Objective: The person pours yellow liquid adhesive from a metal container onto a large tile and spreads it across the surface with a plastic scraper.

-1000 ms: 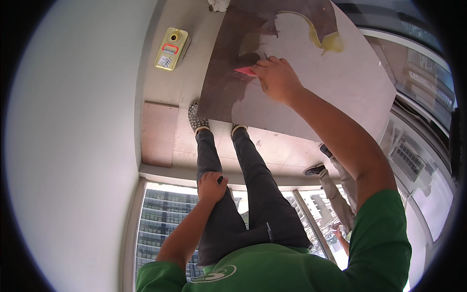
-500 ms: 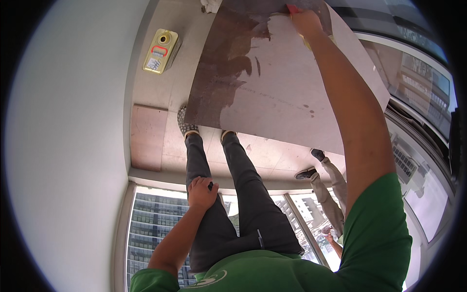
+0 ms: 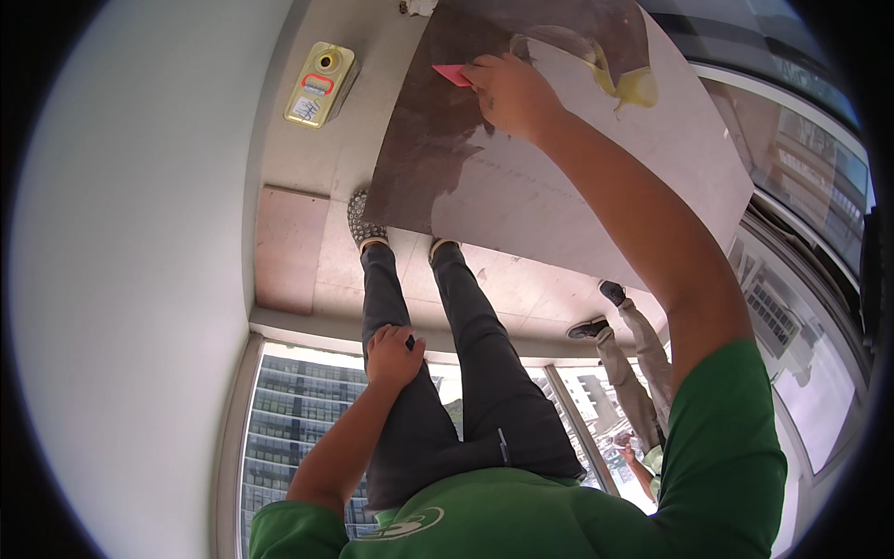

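Observation:
My right hand (image 3: 515, 93) grips a red flat spreader (image 3: 453, 74), held against a large pale board (image 3: 559, 205). A wet, dark brown coat (image 3: 438, 121) covers the board's left and far parts. Yellow, thick liquid resembling glue (image 3: 637, 88) lies on the far right of the board, with a trail running left toward my hand. Lower down, my left hand (image 3: 395, 357) rests on my left leg (image 3: 384, 289), fingers curled. A small black thing (image 3: 410, 343) shows between its thumb and forefinger; its kind is unclear.
A yellow rectangular can (image 3: 319, 84) with a red handle stands on the floor left of the board. Below it lies a brown panel (image 3: 291, 250). Another person's legs (image 3: 626, 373) are at the right. A white wall (image 3: 130, 279) borders the left, windows (image 3: 298, 438) the near side.
My right hand has swept the red spreader left and nearer across the board. Brown coating now reaches further there, and the yellow liquid is uncovered. My left hand stays on the leg.

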